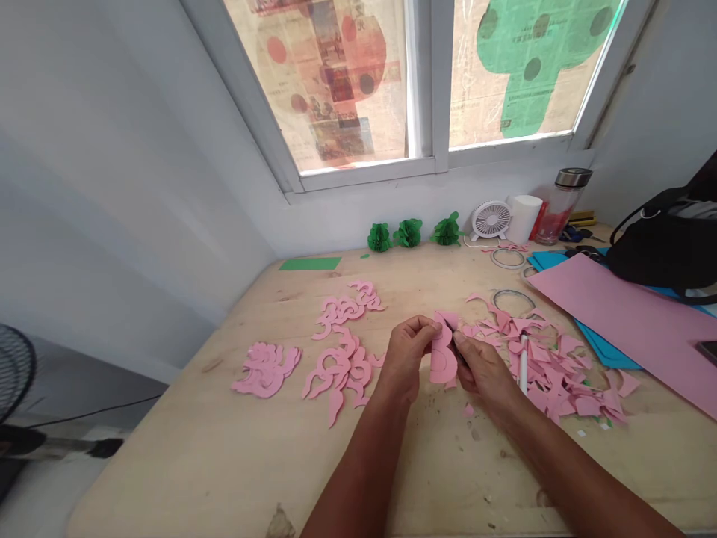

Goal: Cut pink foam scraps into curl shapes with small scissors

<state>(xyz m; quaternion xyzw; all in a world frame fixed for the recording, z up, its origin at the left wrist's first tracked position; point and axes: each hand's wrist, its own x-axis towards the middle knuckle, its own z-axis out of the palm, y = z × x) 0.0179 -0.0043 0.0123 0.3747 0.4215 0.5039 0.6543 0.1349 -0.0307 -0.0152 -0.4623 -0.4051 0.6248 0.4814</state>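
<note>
Near the middle of the wooden table, my left hand [408, 351] pinches the upper left edge of a pink paper piece [442, 362] with a curved outline. My right hand [482, 368] is closed around dark scissors [460, 353], whose blades meet the paper near its upper right side; the handles are mostly hidden by my fingers. Left of my hands lie curly pink cut-outs [343, 366] in loose heaps, and farther left sits a stack of pink shapes [267, 370]. A pile of pink scraps [560, 373] spreads to the right of my right hand.
A white pen [523, 364] lies among the scraps. Tape rings [514, 301], pink sheets [632, 321], blue sheets [602, 347] and a black bag [664, 243] occupy the right. Along the back stand green paper ornaments [408, 233], a small fan [491, 220] and a glass bottle [562, 205].
</note>
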